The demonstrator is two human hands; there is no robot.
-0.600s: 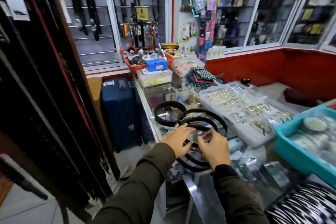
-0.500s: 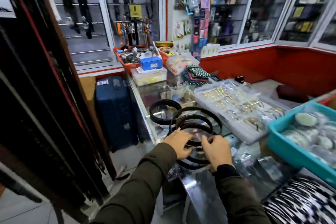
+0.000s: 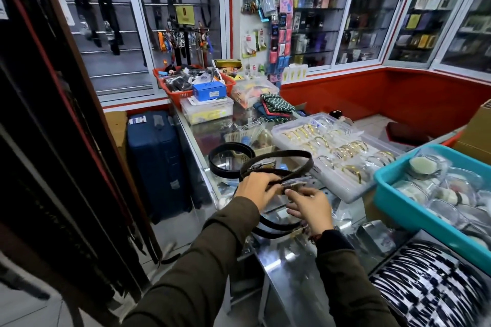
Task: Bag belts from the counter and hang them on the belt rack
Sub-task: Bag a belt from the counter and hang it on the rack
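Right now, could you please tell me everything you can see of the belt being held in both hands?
The belt is a dark strap, leather by its look, with a silver metal buckle. It is lifted off the glass counter and curves in a loose loop toward the bangle tray. The left hand pinches the strap beside the buckle; the right hand fingers the buckle end. No bag covers it.

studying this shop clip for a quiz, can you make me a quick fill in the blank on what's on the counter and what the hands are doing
1. The left hand and right hand are both gripping a dark ____ by its metal buckle.
2. The gold bangles sit in a clear plastic ____.
3. The tub of round packets on the right is coloured ____.
4. On the floor left of the counter stands a ____ suitcase.

Missing words: belt; tray; turquoise; blue
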